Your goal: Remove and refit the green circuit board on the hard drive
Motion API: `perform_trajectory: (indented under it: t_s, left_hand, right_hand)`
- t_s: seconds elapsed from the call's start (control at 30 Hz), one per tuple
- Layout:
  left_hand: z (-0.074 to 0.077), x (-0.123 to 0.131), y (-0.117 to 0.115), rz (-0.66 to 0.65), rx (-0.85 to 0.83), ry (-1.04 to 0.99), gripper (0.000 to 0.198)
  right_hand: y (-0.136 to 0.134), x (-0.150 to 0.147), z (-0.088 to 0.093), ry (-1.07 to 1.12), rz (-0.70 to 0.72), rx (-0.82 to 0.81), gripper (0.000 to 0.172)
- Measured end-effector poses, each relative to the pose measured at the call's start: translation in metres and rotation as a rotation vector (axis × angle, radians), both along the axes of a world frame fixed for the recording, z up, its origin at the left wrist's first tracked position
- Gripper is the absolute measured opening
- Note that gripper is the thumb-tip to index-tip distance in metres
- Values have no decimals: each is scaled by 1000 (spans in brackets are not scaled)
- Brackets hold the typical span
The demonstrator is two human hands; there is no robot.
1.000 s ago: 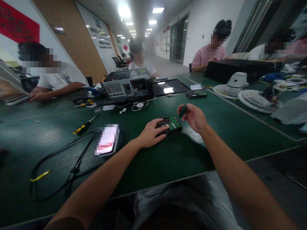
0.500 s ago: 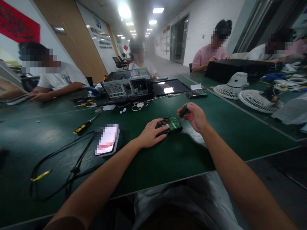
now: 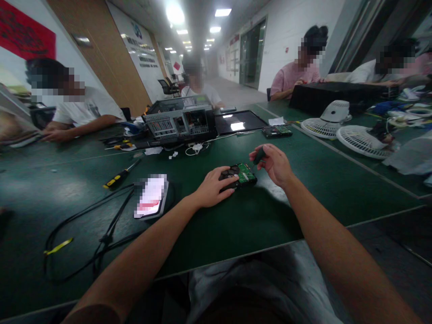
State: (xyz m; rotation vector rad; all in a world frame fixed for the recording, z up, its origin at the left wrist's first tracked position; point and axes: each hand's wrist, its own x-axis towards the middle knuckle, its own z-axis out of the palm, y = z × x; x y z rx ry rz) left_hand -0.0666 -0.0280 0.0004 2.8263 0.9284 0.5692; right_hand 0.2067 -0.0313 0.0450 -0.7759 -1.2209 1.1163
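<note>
A hard drive [image 3: 247, 174] lies on the green table with its green circuit board facing up. My left hand [image 3: 216, 186] grips it from the left, fingers across the black part and thumb along the near edge. Just above the drive's right end, my right hand [image 3: 275, 164] pinches the dark, stubby handle of a screwdriver [image 3: 259, 155]. Its thin shaft points down towards the board's right edge. Whether the tip touches a screw is too small to tell.
Left of my arm lie a lit phone [image 3: 151, 195], a yellow-black screwdriver [image 3: 116, 178] and a looped black cable [image 3: 106, 238]. Beyond are an opened computer case [image 3: 177, 123], a dark screen panel [image 3: 241, 122], another hard drive [image 3: 276, 131] and white fan parts [image 3: 320, 128]. Several people sit around.
The screwdriver handle in my right hand has tilted very slightly. My left hand and the hard drive keep their place.
</note>
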Motion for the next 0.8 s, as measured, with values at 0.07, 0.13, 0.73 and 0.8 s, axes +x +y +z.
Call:
perform_trajectory:
  t_s: [0.07,0.13,0.73,0.8]
  left_hand:
    - [0,0,0,-2,7,-4,52]
    - [0,0,0,-6,9,-2,53]
    - [0,0,0,5,-8,10,53]
    - [1,0,0,4,-10,11,53]
  right_hand:
    - [1,-1,-1,32,18,-19,30]
    - [2,-2,-2,54,40,-33,34]
    - [1,-1,-1,50,-4,23,17]
    - [1,-2,-1,60,10,15,19]
